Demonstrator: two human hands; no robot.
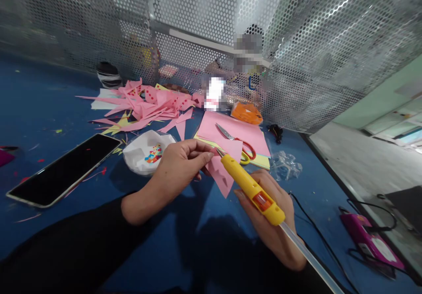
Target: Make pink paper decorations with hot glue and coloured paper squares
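Yellow glue gun point(250, 188) sits clamped in the right hand point(272, 226), its metal nozzle touching a pink paper piece point(221, 177). The left hand point(178, 166) pinches that piece between closed fingertips, right at the nozzle. Just beyond the pinch, red-handled scissors point(235, 142) lie on a pink sheet point(211, 129). A white bowl point(136, 155) sits beside the left hand.

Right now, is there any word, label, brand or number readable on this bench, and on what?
No text can be read here.
On the pink device: a white label, too small to read.
On the small white object by the mesh wall: blurred, unreadable.
On the phone: dark screen, nothing.
On the yellow glue gun in the right hand: no marking shows.
On the pink paper in the left hand: blank.
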